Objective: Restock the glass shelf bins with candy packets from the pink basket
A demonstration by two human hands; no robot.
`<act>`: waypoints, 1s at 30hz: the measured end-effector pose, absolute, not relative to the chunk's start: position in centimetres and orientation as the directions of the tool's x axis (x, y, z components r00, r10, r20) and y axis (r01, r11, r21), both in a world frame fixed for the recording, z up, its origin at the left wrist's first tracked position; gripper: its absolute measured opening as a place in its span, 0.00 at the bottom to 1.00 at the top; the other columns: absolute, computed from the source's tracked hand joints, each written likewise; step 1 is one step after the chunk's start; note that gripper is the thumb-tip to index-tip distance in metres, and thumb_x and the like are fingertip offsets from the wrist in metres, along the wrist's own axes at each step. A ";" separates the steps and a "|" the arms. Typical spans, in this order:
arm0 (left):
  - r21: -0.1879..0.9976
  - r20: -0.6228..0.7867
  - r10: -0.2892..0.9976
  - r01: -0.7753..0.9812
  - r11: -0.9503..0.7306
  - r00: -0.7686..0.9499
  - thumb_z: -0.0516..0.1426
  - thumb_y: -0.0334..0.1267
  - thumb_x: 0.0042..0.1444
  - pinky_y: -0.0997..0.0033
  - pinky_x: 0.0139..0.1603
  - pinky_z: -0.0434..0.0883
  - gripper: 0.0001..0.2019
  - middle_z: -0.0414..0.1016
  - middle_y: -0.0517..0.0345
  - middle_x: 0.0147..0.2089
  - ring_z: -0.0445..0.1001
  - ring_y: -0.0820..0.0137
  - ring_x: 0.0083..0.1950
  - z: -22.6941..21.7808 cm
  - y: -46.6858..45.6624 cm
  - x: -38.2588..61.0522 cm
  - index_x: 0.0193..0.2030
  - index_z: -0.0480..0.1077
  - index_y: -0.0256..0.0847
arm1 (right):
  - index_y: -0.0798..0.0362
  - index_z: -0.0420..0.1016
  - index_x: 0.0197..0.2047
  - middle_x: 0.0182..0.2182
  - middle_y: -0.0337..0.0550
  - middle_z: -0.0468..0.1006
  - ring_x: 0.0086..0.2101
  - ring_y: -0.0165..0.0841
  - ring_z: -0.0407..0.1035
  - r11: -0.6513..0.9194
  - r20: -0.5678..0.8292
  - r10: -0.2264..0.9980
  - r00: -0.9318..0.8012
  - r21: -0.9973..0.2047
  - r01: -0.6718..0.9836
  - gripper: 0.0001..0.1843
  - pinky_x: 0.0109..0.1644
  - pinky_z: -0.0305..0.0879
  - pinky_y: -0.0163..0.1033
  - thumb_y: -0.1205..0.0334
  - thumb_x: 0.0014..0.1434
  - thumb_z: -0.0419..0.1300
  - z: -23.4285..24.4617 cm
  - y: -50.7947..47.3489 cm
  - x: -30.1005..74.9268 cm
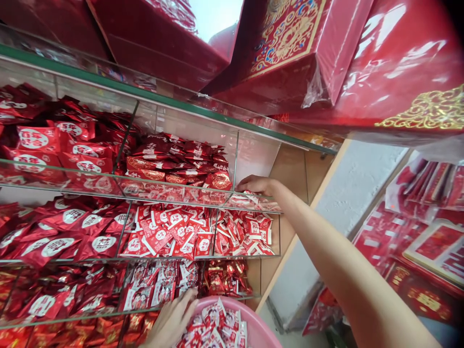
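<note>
My right hand [255, 184] reaches into the far right compartment of a glass shelf. Its fingers stretch to the left over a few small red-and-white candy packets [250, 197], partly behind the glass front edge, and look loosely spread. Lower down, my left hand [173, 320] is open, its fingers extended at the left rim of a pink plastic basin [259, 325]. The basin holds a heap of small red-and-white packets [217, 323]. Beside my right hand, across a glass divider, lie stacked dark red packets [177, 159].
Glass dividers split the shelves into compartments of red packets [68, 217] and small packets [176, 229]. Large red boxes [174, 48] stand on top, overhanging my right arm. A wooden side panel [311, 205] closes the right end. Red wrapped goods [427, 241] sit further right.
</note>
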State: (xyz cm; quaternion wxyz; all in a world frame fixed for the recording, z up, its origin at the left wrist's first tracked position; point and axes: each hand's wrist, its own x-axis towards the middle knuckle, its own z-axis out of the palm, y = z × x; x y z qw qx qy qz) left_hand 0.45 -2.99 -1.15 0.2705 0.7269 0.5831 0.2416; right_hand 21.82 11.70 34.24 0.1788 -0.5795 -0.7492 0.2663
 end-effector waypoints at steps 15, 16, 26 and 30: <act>0.681 0.044 0.977 0.709 -0.181 0.207 0.40 0.53 0.61 0.68 0.52 0.65 0.22 0.75 0.58 0.51 0.73 0.65 0.51 -0.9 -3.2 0.5 0.55 0.63 0.52 | 0.56 0.69 0.23 0.17 0.34 0.71 0.18 0.23 0.63 0.266 0.268 0.963 -0.033 -0.922 0.280 0.08 0.23 0.62 0.29 0.68 0.52 0.61 34.1 12.6 22.6; 0.679 0.049 0.977 0.711 -0.186 0.209 0.40 0.53 0.61 0.68 0.52 0.65 0.21 0.74 0.58 0.52 0.72 0.65 0.51 -1.0 -3.2 0.5 0.55 0.63 0.52 | 0.56 0.68 0.24 0.17 0.34 0.71 0.18 0.23 0.63 0.269 0.274 0.962 -0.018 -0.926 0.265 0.08 0.24 0.62 0.29 0.68 0.53 0.61 34.1 12.6 22.6; 0.667 0.075 0.971 0.713 -0.217 0.225 0.39 0.52 0.62 0.72 0.48 0.66 0.19 0.75 0.60 0.50 0.74 0.67 0.48 -0.1 -3.3 0.6 0.52 0.63 0.52 | 0.54 0.64 0.25 0.19 0.31 0.69 0.21 0.22 0.64 0.325 0.333 0.933 0.136 -0.943 0.075 0.10 0.27 0.63 0.28 0.63 0.55 0.59 34.9 11.8 22.6; 0.662 0.091 0.966 0.710 -0.240 0.242 0.40 0.51 0.63 0.72 0.48 0.66 0.19 0.75 0.61 0.50 0.74 0.67 0.49 0.1 -3.3 0.6 0.53 0.63 0.52 | 0.52 0.63 0.25 0.19 0.29 0.67 0.20 0.21 0.62 0.428 0.399 0.877 0.268 -0.902 -0.056 0.11 0.25 0.61 0.26 0.60 0.54 0.61 35.2 11.6 23.1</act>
